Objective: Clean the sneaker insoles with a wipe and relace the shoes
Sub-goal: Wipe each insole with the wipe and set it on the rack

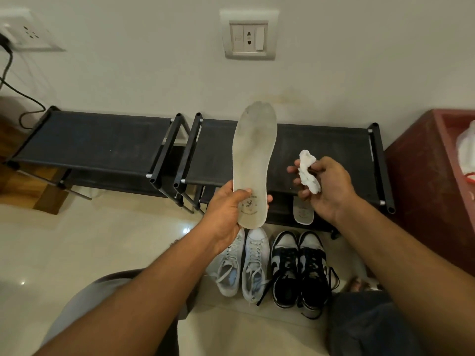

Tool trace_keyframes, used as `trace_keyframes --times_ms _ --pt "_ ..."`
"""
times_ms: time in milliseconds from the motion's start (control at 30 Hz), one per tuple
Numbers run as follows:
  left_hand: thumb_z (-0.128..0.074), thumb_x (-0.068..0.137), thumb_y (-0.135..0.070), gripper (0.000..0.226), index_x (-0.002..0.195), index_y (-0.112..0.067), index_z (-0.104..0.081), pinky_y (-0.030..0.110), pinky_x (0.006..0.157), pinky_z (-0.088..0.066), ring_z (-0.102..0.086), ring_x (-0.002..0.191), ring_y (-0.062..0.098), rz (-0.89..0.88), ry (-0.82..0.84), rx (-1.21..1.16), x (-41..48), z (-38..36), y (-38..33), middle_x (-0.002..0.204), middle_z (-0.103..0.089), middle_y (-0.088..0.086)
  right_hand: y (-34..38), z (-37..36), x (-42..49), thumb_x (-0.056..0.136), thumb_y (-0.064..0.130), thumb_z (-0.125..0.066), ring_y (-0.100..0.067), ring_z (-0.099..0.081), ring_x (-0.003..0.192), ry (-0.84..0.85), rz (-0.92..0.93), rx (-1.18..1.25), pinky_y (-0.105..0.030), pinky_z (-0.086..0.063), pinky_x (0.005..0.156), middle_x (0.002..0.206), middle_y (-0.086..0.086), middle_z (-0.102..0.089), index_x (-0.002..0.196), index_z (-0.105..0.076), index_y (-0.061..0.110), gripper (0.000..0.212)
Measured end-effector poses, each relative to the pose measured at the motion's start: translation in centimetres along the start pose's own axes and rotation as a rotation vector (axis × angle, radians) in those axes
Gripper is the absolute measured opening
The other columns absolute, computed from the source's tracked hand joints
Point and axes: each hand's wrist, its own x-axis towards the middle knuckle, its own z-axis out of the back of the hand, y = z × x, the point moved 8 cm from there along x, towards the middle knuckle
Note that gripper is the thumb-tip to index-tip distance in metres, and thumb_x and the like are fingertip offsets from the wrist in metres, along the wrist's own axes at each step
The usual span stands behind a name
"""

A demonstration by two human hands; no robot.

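My left hand point(227, 209) grips the heel end of a worn white insole point(254, 150), which stands upright with its toe pointing up. To its right, apart from it, my right hand point(325, 188) holds a crumpled white wipe point(308, 170). A second insole point(303, 213) lies on the lower shelf of the rack, partly hidden behind my right hand. On the floor below stand a white pair of sneakers point(241, 263) and a black-and-white pair point(299, 271), both with loose laces.
Two low black shoe racks point(97, 140) stand side by side against the wall. A dark red box point(426, 176) holding a white bag point(466, 150) stands at the right. Wall sockets and a black cable point(15, 88) are at upper left. My knees frame the lower view.
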Motion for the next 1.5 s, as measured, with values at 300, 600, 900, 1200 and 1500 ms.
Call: trace_keyframes --times_ms 300,600,900,1200,1500 --pt "-0.059 0.105 -0.003 0.031 0.132 -0.016 -0.066 0.041 0.092 -0.062 -0.075 0.112 0.024 0.053 0.021 0.405 -1.5 1.9 1.9 0.119 -0.079 0.006 -2.1 1.1 -1.8 0.099 0.034 -0.069 -0.008 -0.054 0.064 0.079 0.049 -0.443 -0.021 -0.036 0.051 0.094 -0.005 -0.071 0.113 -0.074 0.011 0.027" --pt "-0.066 0.102 -0.003 0.036 0.135 -0.018 -0.064 0.040 0.086 -0.066 -0.077 0.108 0.019 0.196 0.203 0.713 -4.7 2.6 6.9 0.120 -0.079 0.002 -6.6 2.7 -5.0 0.090 0.029 -0.081 -0.006 -0.051 0.062 0.229 -0.013 -0.703 -0.019 -0.036 0.050 0.088 -0.003 -0.077 0.107 -0.076 0.006 0.029" --pt "-0.070 0.103 -0.010 0.043 0.143 -0.006 -0.054 0.036 0.071 -0.067 -0.076 0.106 0.038 0.515 0.281 0.882 -6.4 3.9 13.0 0.125 -0.072 0.024 -11.5 4.8 -5.5 0.091 0.023 -0.080 -0.005 -0.052 0.054 0.198 -0.202 -1.005 -0.019 -0.038 0.047 0.071 0.002 -0.073 0.100 -0.077 0.003 0.022" --pt "-0.069 0.101 -0.003 0.018 0.116 -0.001 -0.061 0.048 0.085 -0.066 -0.078 0.099 0.041 0.594 0.149 0.863 -3.3 6.6 16.0 0.116 -0.073 0.030 -13.7 7.6 -1.8 0.092 0.017 -0.077 -0.004 -0.047 0.045 0.023 -0.264 -0.998 -0.019 -0.033 0.044 0.052 0.007 -0.064 0.093 -0.074 0.007 0.010" --pt "-0.076 0.099 -0.016 0.016 0.112 -0.015 -0.067 0.034 0.060 -0.061 -0.072 0.069 0.022 0.326 -0.017 0.984 3.4 8.1 15.4 0.106 -0.075 0.018 -15.7 7.9 2.4 0.083 0.042 -0.085 -0.020 -0.055 0.062 -0.091 -0.163 -0.890 -0.028 -0.039 0.051 0.085 -0.012 -0.078 0.088 -0.078 0.011 0.032"
